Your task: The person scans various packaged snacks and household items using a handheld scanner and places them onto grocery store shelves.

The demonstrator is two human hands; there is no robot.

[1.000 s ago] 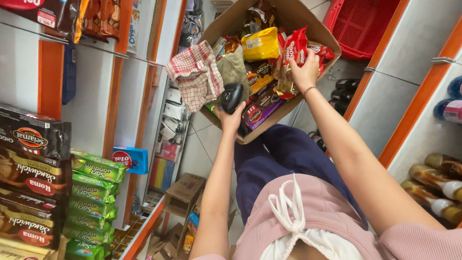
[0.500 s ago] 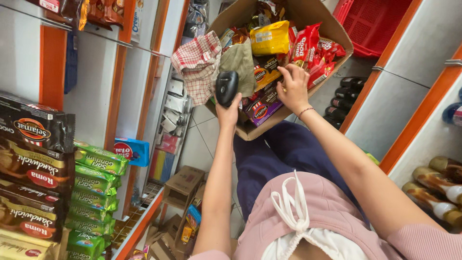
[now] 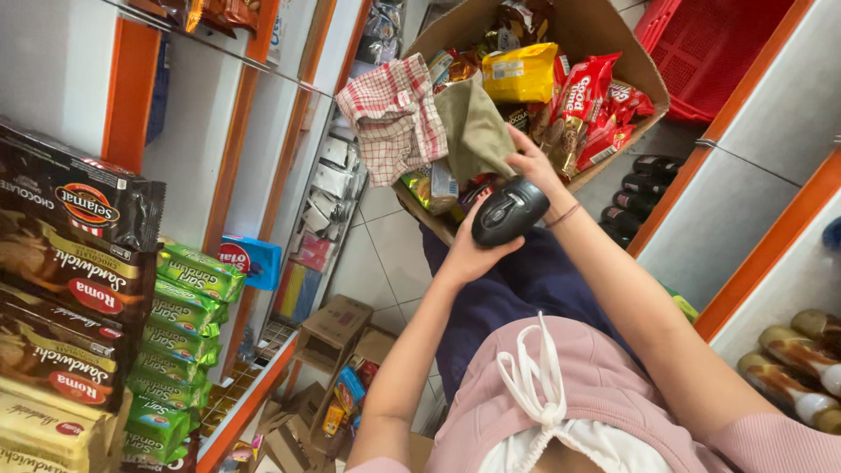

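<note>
Fingers (image 3: 517, 200) of the left hand (image 3: 477, 254) are wrapping around a black handheld scanner (image 3: 508, 210). At one o'clock from it, the right hand (image 3: 530, 162) is pinching an olive cloth (image 3: 473, 131) draped over the cardboard box (image 3: 604, 35) of snack packets (image 3: 587, 96).

Left hand (image 3: 469, 254) grips a black handheld barcode scanner (image 3: 508, 210). Right hand (image 3: 530, 162) touches an olive cloth (image 3: 473, 131) at the open brown cardboard box (image 3: 613, 39) of snack packets.

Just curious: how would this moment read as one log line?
left hand: holds black scanner | right hand: touches olive cloth | cardboard box: snack packets
</note>
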